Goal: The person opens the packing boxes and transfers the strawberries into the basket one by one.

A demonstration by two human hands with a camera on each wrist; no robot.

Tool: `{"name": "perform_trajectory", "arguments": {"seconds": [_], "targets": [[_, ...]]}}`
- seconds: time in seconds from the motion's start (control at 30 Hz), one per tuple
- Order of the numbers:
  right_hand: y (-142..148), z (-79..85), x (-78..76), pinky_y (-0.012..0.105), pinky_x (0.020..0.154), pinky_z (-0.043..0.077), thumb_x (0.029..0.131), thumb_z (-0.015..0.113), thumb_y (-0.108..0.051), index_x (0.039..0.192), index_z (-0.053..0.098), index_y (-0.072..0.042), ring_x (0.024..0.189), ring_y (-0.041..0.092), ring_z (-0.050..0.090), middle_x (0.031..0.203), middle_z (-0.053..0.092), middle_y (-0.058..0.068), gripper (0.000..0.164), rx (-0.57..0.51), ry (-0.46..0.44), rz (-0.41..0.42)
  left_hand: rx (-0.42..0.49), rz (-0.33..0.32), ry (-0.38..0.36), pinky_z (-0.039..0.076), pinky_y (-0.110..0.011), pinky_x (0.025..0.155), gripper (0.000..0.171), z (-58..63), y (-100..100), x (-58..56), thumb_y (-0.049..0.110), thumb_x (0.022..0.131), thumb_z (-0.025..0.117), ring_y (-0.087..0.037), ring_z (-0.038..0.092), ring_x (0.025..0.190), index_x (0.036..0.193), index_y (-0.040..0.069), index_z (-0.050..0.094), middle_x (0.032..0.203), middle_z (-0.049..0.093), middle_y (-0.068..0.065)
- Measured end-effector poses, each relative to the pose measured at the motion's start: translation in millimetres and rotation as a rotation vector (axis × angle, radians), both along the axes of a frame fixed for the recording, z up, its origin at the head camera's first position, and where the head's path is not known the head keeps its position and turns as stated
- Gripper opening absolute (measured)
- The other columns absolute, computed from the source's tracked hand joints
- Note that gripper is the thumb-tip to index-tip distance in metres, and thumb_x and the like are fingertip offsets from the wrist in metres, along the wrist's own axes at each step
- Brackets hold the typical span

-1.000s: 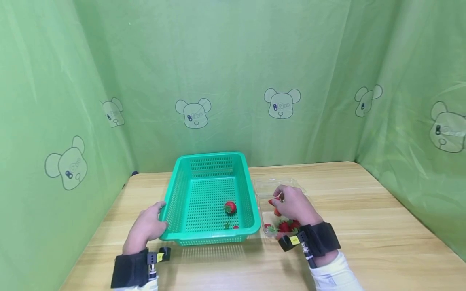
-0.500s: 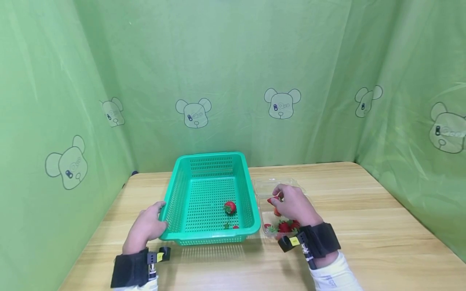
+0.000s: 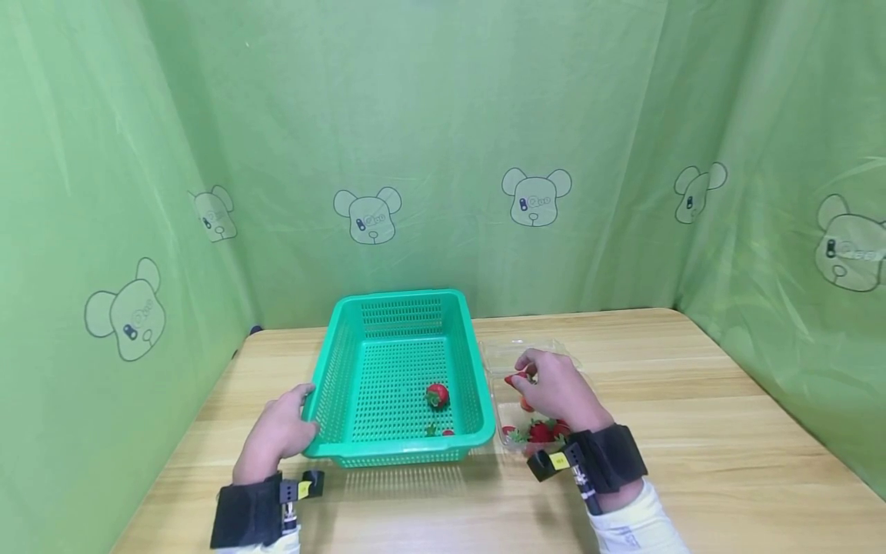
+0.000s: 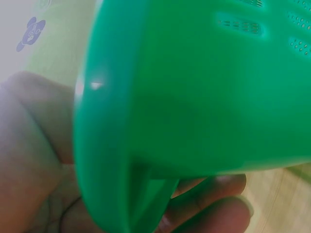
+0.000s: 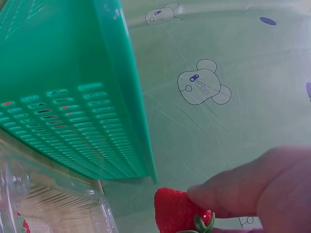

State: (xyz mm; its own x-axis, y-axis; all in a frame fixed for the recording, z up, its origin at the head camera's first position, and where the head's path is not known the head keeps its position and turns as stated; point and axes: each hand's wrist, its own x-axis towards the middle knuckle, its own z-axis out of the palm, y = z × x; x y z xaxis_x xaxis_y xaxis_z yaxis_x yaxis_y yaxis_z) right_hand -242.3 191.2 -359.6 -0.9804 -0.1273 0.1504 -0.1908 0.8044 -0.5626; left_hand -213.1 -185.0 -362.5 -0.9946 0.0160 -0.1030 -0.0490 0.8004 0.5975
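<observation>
A green perforated plastic basket [image 3: 408,448] stands left of centre on the table. My left hand [image 3: 280,427] grips its near-left corner; in the left wrist view the fingers [image 4: 214,189] curl beneath the rim. Inside, one red strawberry [image 3: 440,394] lies on the right, and another is partly hidden behind the near wall. My right hand [image 3: 559,391] pinches a strawberry [image 5: 174,211] between thumb and fingers, its green leaves toward the hand. That hand is above a lidded clear plastic box [image 3: 500,352], opened out, with several strawberries [image 3: 540,433] at its near end.
The basket's right rim borders the clear box. A wooden table [image 3: 692,400] extends to the right and in front. Green curtains [image 3: 443,154] with printed bear heads enclose the back and both sides.
My right hand has shifted very slightly up and left in the head view, the strawberry with it. The left hand and the basket stay in place.
</observation>
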Motion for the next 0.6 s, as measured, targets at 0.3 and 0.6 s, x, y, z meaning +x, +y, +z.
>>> {"name": "perform_trajectory", "arguments": {"seconds": [0.3,0.6], "targets": [[-2.8,2.1,2.0,0.030,0.047,0.045,0.087,0.065,-0.014,0.100,0.061,-0.005,0.052,0.013,0.058,0.091,0.064,0.013,0.016,-0.030,0.024,0.016,0.011,0.002,0.001,0.050,-0.037,0.064,0.062,1.2,1.7,-1.5,0.001,0.086,0.056,-0.026,0.056,0.080,0.142,-0.006,0.030,0.125,0.051,-0.030],[-7.7,5.4,5.6,0.030,0.049,0.046,0.086,0.066,-0.014,0.097,0.063,-0.006,0.055,0.014,0.055,0.092,0.066,0.013,0.013,-0.016,0.072,0.035,0.006,0.003,0.003,0.051,-0.038,0.066,0.062,-0.8,0.3,-1.8,0.001,0.086,0.056,-0.027,0.056,0.082,0.142,-0.006,0.030,0.129,0.049,-0.031]]}}
